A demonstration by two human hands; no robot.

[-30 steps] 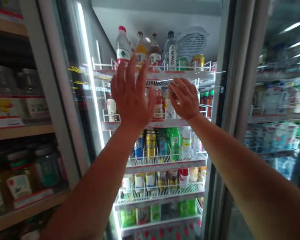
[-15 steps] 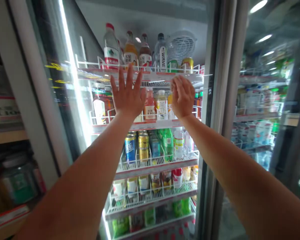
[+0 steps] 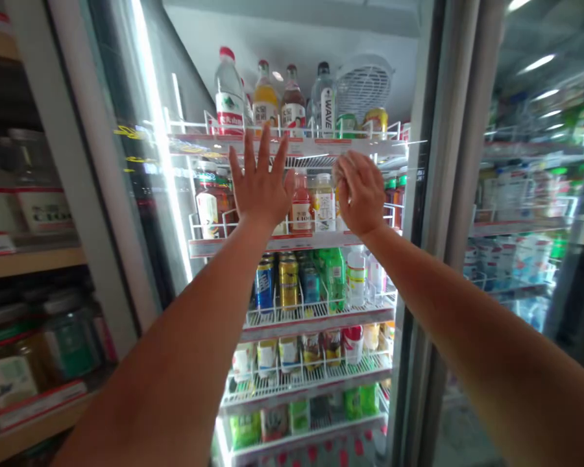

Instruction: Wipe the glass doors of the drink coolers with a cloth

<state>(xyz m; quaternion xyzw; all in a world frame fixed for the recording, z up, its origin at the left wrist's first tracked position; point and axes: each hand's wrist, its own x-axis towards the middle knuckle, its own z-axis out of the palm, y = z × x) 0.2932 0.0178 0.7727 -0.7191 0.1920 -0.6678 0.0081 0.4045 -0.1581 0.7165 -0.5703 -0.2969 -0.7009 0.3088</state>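
My left hand [image 3: 260, 188] is raised flat with its fingers spread, in front of the second wire shelf [image 3: 272, 244] of a lit drinks fridge. It holds nothing. Just right of it stand a pink bottle [image 3: 301, 204] and a pale bottle [image 3: 324, 204]. My right hand [image 3: 365, 194] is at the same height with its fingers curled in, close against a yellow bottle [image 3: 339, 211] on that shelf. What the fingers close on is hidden. Above both hands, the top shelf holds a red-capped water bottle [image 3: 230, 97] and a clear bottle marked WAVE [image 3: 324, 104].
The open glass door [image 3: 126, 162] stands at the left, the fridge frame [image 3: 421, 194] at the right. Lower shelves carry cans [image 3: 288, 279] and small bottles. A fan grille [image 3: 363, 84] sits at the top. Wooden shelves with jars [image 3: 39, 337] are at the left, another cooler [image 3: 525, 194] at the right.
Both hands stay at the second shelf. The view has shifted a little, and my right hand's fingers have stayed curled throughout.
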